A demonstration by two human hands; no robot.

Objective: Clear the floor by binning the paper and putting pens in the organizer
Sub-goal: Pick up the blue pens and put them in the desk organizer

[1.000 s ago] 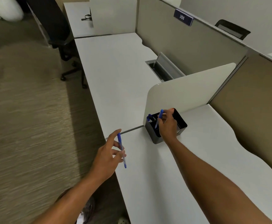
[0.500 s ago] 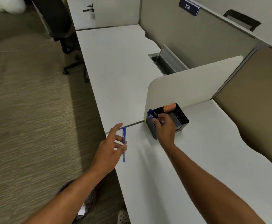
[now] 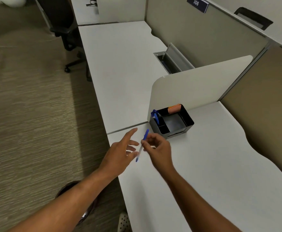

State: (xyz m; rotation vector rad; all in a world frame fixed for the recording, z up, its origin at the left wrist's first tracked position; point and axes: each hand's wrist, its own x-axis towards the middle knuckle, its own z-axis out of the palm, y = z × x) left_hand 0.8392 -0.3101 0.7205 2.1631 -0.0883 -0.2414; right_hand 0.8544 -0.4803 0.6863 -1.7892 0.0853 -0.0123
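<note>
Pinching the pen near its upper third, the right hand has thumb and fingertips closed on the barrel, while the left hand is spread open just beside it, its fingers at or near the pen's lower end; whether they touch it I cannot tell. The pen hangs tilted above the desk, cap end toward 1 o'clock, tip toward 7. Toward 1 o'clock from the hands, the organizer stands against the divider, with blue pens upright in its 9 o'clock corner slot. Judging by looks, the pen is light, stiff and smooth plastic, so a two-finger pinch near mid-barrel should carry it, though it could swivel. A bin is partly hidden at 6 o'clock under the left arm.
</note>
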